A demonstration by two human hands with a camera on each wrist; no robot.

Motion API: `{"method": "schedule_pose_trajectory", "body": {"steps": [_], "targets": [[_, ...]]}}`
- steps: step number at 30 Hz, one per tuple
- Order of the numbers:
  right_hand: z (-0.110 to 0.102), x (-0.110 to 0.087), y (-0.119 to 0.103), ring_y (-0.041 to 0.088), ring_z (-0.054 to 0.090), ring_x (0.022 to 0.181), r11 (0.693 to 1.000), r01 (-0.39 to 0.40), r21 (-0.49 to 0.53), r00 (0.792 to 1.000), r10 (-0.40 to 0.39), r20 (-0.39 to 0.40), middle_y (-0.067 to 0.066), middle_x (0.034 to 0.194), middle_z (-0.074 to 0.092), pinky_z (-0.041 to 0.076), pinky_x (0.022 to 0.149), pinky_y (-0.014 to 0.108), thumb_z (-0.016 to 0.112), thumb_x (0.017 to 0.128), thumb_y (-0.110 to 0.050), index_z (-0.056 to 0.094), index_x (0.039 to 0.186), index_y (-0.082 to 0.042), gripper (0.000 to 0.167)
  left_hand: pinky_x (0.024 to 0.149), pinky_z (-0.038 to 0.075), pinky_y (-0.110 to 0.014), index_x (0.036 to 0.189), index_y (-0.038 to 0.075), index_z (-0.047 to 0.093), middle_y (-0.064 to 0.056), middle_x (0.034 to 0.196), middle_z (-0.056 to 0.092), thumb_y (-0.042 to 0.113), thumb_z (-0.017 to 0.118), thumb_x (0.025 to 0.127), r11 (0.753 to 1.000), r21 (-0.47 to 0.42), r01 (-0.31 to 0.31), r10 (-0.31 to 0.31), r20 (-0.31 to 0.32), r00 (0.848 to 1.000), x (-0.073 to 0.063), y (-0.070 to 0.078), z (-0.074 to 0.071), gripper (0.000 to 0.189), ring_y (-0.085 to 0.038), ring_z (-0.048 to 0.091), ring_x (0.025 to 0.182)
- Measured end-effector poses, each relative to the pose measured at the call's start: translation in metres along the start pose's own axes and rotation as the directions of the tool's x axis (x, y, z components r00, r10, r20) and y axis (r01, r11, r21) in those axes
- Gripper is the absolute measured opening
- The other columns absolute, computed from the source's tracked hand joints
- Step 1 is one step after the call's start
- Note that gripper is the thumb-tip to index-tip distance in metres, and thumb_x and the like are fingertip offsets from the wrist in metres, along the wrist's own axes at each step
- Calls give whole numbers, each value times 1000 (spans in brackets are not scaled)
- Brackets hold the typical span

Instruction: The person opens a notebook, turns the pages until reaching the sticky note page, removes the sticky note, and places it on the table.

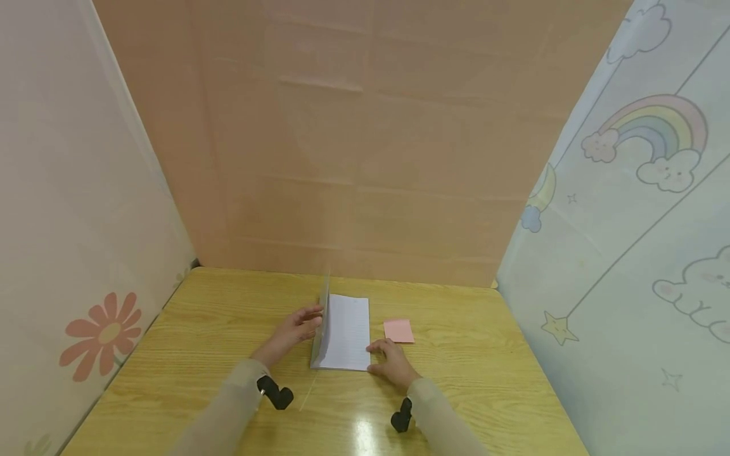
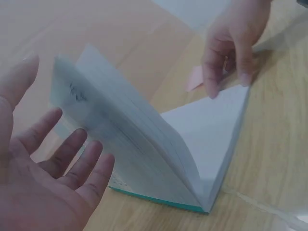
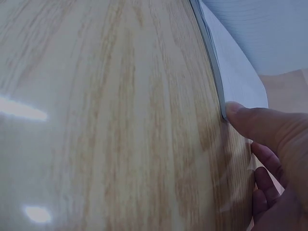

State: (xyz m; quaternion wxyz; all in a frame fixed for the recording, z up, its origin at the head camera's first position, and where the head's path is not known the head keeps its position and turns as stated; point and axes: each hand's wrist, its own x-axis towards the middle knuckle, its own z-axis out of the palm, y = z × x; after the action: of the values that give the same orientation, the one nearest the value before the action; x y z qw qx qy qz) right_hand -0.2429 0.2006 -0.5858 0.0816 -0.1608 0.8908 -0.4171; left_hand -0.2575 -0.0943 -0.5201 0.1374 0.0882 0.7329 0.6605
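A lined notebook lies on the table with its white right-hand page facing up. Its front cover and some leaves stand nearly upright along the spine, lit through from behind. Beside that raised cover is my left hand, palm turned toward it, fingers spread and loosely bent, the fingertips close against the cover's outer side. At the notebook's right edge my right hand rests with thumb and index finger apart; the thumb touches the near corner. The other right fingers are loosely bent beyond the edge.
A pink sticky note lies on the wooden table just right of the notebook. An orange-brown sheet hangs behind the table, with patterned panels at both sides. Light glares off the table's near part.
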Motion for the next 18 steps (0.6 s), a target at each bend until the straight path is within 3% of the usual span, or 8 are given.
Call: {"method": "schedule_pose_trajectory", "body": {"steps": [6, 9, 10, 12, 15, 16, 18], "targets": [[1, 2, 4, 36, 44, 121, 1000, 6, 4, 1000, -6, -3, 10, 124, 54, 38, 103, 54, 78, 82, -16, 64, 117, -6, 39, 111, 26, -61, 146, 16, 43, -16, 155, 33, 33, 58, 97, 979, 201, -40, 17, 112, 994, 1, -12, 9, 54, -40, 27, 142], [2, 4, 4, 38, 44, 121, 1000, 7, -17, 1000, -7, -9, 11, 124, 55, 38, 103, 55, 78, 81, -16, 64, 115, -5, 39, 113, 18, -64, 149, 17, 38, -14, 160, 19, 34, 58, 97, 937, 339, -80, 19, 180, 983, 3, -25, 11, 59, -41, 13, 146], [2, 4, 5, 38, 44, 122, 1000, 5, -24, 1000, -5, -12, 11, 124, 55, 38, 103, 56, 79, 80, -16, 65, 114, -5, 38, 113, 16, -64, 150, 18, 36, -13, 161, 15, 35, 58, 96, 905, 411, -110, 26, 205, 979, 3, -31, 12, 61, -41, 10, 147], [2, 4, 5, 39, 45, 121, 999, 3, -38, 1000, -4, -18, 12, 123, 55, 37, 103, 56, 79, 80, -16, 65, 113, -5, 38, 114, 16, -62, 151, 22, 34, -11, 162, 11, 37, 59, 95, 814, 562, -146, 20, 224, 974, 4, -41, 15, 63, -40, 9, 147], [3, 4, 6, 40, 45, 121, 999, 8, -48, 1000, -9, -18, 13, 123, 55, 39, 101, 57, 79, 80, -16, 65, 112, -4, 37, 114, 18, -61, 152, 22, 33, -11, 161, 15, 35, 58, 96, 642, 733, -226, 42, 261, 964, 3, -53, 19, 62, -41, 13, 147], [4, 4, 7, 40, 45, 121, 999, 6, -47, 1000, -6, -17, 13, 123, 55, 39, 101, 57, 79, 80, -17, 65, 113, -5, 38, 115, 18, -61, 152, 23, 33, -11, 161, 16, 34, 57, 97, 605, 760, -237, 35, 271, 962, 2, -55, 20, 61, -41, 14, 146], [5, 4, 8, 39, 45, 121, 999, 1, -44, 1000, -2, -17, 12, 123, 54, 39, 101, 56, 79, 80, -18, 64, 113, -6, 37, 114, 18, -61, 151, 23, 34, -11, 160, 18, 32, 56, 97, 573, 782, -247, 22, 286, 958, -1, -57, 21, 59, -41, 15, 146]]}}
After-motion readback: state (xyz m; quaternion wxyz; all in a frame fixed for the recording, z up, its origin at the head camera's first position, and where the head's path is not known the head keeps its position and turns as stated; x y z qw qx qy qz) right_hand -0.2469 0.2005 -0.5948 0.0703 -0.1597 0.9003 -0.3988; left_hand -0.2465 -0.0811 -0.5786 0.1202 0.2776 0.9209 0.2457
